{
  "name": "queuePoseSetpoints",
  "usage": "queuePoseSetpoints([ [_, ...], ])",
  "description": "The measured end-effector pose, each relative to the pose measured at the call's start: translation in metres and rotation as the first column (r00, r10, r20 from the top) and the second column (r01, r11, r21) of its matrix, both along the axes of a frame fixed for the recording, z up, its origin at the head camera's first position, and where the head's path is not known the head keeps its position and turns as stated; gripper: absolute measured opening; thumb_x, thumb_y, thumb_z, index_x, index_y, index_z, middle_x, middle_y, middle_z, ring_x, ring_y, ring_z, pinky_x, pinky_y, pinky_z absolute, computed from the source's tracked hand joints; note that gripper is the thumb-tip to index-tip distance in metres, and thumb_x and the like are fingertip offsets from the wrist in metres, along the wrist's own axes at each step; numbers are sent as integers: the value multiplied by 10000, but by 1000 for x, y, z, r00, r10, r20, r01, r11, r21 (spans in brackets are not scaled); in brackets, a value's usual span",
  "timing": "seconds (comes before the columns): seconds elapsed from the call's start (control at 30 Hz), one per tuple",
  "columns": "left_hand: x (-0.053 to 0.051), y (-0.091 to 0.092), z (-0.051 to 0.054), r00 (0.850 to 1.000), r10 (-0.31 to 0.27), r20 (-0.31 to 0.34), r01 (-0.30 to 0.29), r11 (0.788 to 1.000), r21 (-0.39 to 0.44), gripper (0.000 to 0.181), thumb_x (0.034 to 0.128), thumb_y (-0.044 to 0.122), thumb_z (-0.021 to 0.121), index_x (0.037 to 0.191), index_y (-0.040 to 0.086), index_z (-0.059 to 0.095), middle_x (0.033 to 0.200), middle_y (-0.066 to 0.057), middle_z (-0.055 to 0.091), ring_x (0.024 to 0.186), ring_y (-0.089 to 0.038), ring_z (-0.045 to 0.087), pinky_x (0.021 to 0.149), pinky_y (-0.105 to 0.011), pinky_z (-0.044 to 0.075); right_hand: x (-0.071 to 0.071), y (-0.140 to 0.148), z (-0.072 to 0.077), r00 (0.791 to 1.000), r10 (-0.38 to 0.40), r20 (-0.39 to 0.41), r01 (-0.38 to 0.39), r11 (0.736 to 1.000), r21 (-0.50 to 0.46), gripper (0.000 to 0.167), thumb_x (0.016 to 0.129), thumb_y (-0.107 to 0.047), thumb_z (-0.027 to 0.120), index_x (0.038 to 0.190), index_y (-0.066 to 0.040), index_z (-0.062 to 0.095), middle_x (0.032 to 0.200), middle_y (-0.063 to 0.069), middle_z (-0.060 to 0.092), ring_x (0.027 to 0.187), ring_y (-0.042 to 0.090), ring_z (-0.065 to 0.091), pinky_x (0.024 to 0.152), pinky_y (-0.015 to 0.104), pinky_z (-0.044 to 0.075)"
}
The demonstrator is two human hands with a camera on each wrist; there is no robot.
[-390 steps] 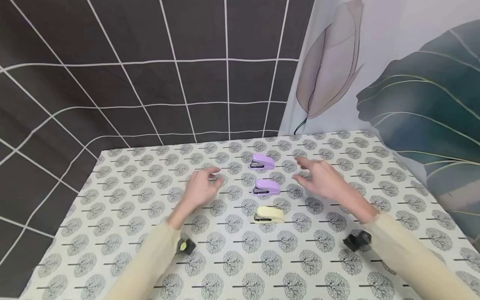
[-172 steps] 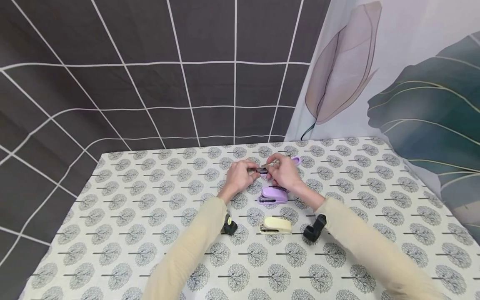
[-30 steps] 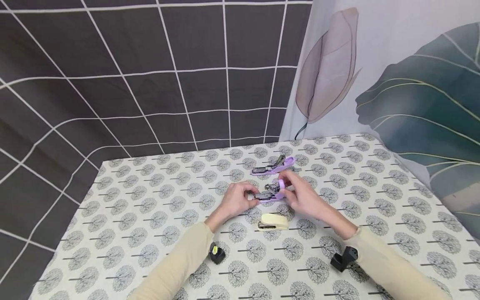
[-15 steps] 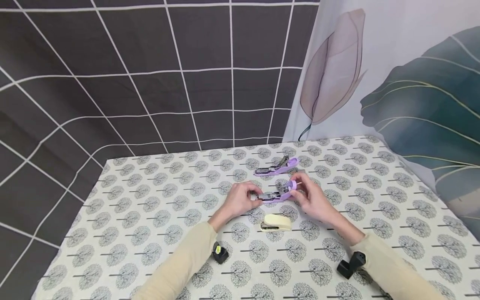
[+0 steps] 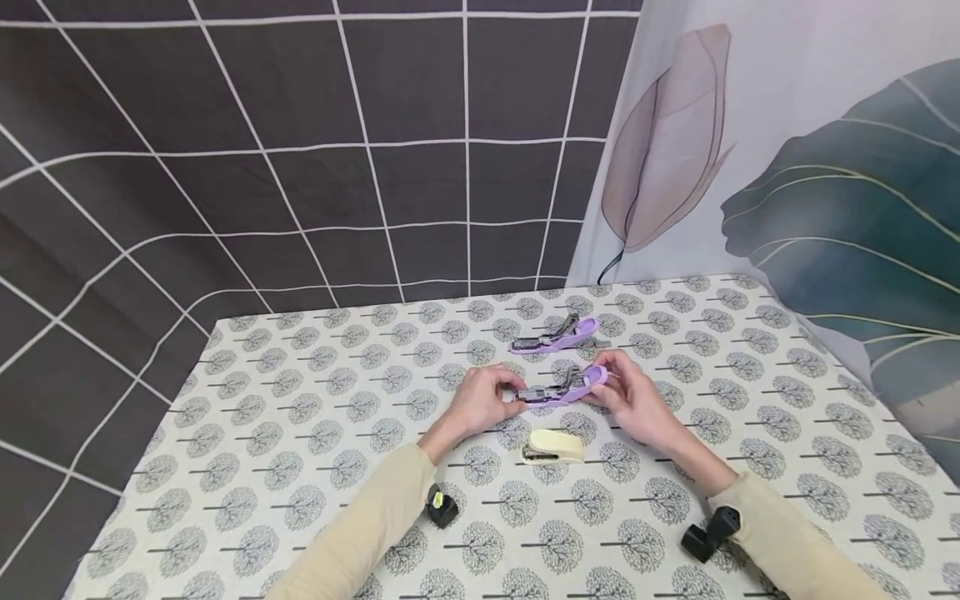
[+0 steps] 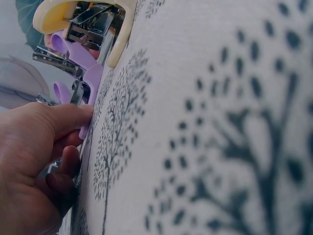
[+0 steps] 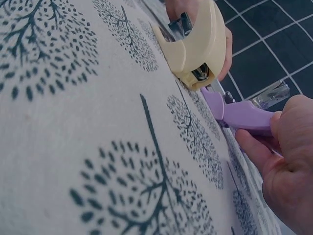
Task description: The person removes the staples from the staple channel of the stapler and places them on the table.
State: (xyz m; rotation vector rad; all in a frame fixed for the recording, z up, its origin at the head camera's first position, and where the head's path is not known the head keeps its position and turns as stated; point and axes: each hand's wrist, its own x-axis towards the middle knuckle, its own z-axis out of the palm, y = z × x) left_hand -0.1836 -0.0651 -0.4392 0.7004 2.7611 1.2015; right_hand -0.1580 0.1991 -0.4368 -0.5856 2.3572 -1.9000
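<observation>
The middle purple stapler [image 5: 553, 402] stands on the table with its cover swung back to the right, baring the metal inside. My left hand [image 5: 478, 402] pinches its front end; in the left wrist view, thumb and fingers close on the purple base [image 6: 89, 83]. At the other end, my right hand [image 5: 633, 402] holds the tilted-back cover [image 7: 247, 116] between thumb and fingers. Behind it lies another purple stapler [image 5: 570, 338], likewise opened out, its metal part raised. A cream stapler [image 5: 558, 445] sits closed in front, touched by neither hand.
A tree-patterned cloth [image 5: 300, 467] covers the table. At the back hangs a dark curtain with white grid lines [image 5: 300, 192], and a leaf-print curtain [image 5: 675, 183] hangs at the right. A small grey strip [image 5: 602, 343] lies beside the far stapler.
Over the last second my right hand has swung the middle stapler's cover further back, rightward and down. The left hand has kept its hold. Earlier, both purple staplers were closed.
</observation>
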Motion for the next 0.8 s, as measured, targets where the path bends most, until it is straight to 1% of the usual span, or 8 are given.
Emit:
queuePoseSetpoints([
  [0.1, 0, 0, -1, 1000, -7, -10, 7, 1000, -2, 238, 764, 133, 872, 976, 112, 767, 969, 21, 717, 581, -28, 495, 632, -226, 436, 1, 2, -2, 1000, -3, 22, 3, 1000, -15, 316, 913, 217, 465, 1205, 112, 406, 1157, 296, 523, 1064, 232, 645, 886, 332, 529],
  [0.2, 1, 0, -1, 1000, -8, -5, 8, 1000, -2, 238, 764, 132, 871, 977, 111, 768, 963, 23, 716, 582, -29, 494, 636, -227, 431, 1, 3, -5, 999, 2, 46, 0, 999, -49, 323, 908, 231, 441, 1207, 120, 392, 1173, 309, 504, 1077, 245, 643, 893, 339, 525],
  [0.37, 1, 0, 0, 1000, -5, -10, 5, 1000, -2, 234, 766, 138, 870, 975, 116, 768, 958, 30, 715, 574, -28, 493, 643, -232, 430, 1, 6, -9, 998, 19, 58, -13, 995, -103, 321, 900, 242, 428, 1201, 144, 374, 1173, 339, 490, 1053, 174, 649, 895, 353, 523],
  [0.53, 1, 0, -1, 1000, -3, -13, 3, 1000, -5, 233, 768, 140, 868, 977, 120, 768, 965, 34, 715, 575, -27, 494, 636, -233, 430, 0, 8, -11, 998, 25, 62, -18, 993, -113, 312, 905, 235, 431, 1198, 154, 364, 1155, 344, 489, 1033, 151, 650, 894, 361, 523],
  [0.63, 1, 0, -1, 1000, 2, -5, -2, 1000, -10, 237, 772, 141, 868, 986, 120, 768, 967, 37, 714, 579, -29, 493, 631, -232, 427, 1, 9, -9, 997, 21, 80, -14, 996, -85, 312, 917, 210, 450, 1210, 144, 365, 1156, 333, 500, 1043, 210, 652, 902, 354, 522],
  [0.7, 1, 0, -1, 1000, 2, -6, -2, 1000, -12, 240, 770, 139, 868, 987, 117, 767, 961, 35, 713, 578, -31, 491, 626, -230, 426, 2, 10, -6, 996, 6, 85, -3, 999, -33, 327, 928, 175, 490, 1229, 127, 372, 1166, 314, 518, 1043, 262, 655, 903, 338, 526],
  [0.77, 1, 0, 0, 1000, 1, -9, -1, 1000, -12, 243, 770, 139, 868, 989, 113, 767, 959, 32, 713, 577, -30, 490, 622, -227, 425, 4, 10, -1, 998, -31, 59, 29, 999, 45, 370, 927, 126, 556, 1254, 105, 385, 1159, 286, 551, 1015, 290, 659, 874, 310, 541],
  [0.8, 1, 0, 0, 1000, -1, -13, 1, 1000, -12, 243, 769, 139, 868, 989, 113, 767, 961, 30, 714, 576, -29, 489, 620, -224, 425, 5, 10, 2, 998, -62, 19, 60, 994, 91, 395, 917, 109, 593, 1261, 95, 397, 1141, 270, 567, 978, 292, 659, 847, 285, 548],
])
